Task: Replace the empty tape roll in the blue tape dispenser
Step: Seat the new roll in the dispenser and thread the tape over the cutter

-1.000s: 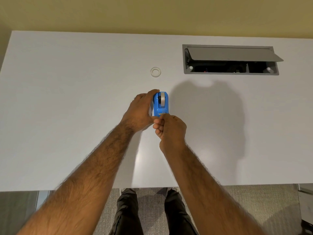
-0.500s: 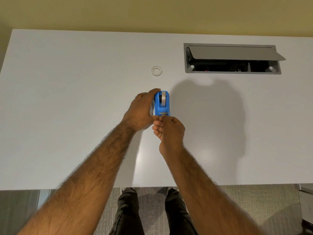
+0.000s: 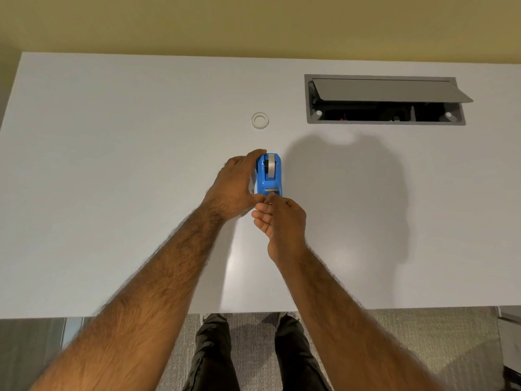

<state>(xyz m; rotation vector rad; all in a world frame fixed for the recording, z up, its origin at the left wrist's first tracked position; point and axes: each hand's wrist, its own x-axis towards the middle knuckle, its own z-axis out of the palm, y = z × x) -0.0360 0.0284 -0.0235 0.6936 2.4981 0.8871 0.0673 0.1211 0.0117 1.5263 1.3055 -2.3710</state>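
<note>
Blue dispenser [image 3: 269, 180] gripped by left hand [image 3: 234, 184], right hand [image 3: 280, 218] pinched at cutter [image 3: 271, 189]

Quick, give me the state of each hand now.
Left hand: grips the dispenser by its side.
Right hand: fingers curled at the dispenser's cutter end; whether they pinch anything cannot be told.

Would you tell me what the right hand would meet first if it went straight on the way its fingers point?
Most likely the cutter end of the blue tape dispenser, gripped by the left hand; the right hand looks nearly on it, though depth is unclear.
</note>
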